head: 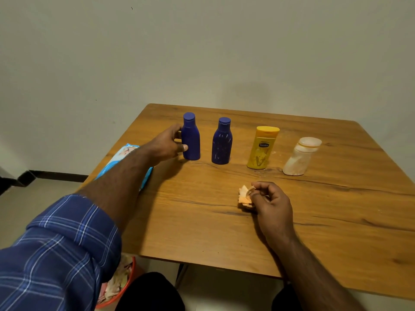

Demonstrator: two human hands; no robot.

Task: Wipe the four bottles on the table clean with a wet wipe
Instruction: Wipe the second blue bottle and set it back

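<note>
Four bottles stand upright in a row across the far half of the wooden tabletop [202, 221], long axes vertical. Left hand [167, 142] curls round the leftmost dark blue plastic bottle [190, 140], thumb on its front. Next rightward: second dark blue bottle [221, 143], yellow flip-cap lotion bottle [261, 149], white squat-capped bottle [299, 157]. Right hand [269, 202], nearer the body and well apart from the row, pinches a crumpled orange-stained wet wipe [244, 197]. Blue wipes pack [122, 157] lies under the left forearm. Red bin [122, 286] below the table edge holds used wipes.

The yellow bottle [262, 149] carries a dark label reading "Vaseline"; no other text is legible.
</note>
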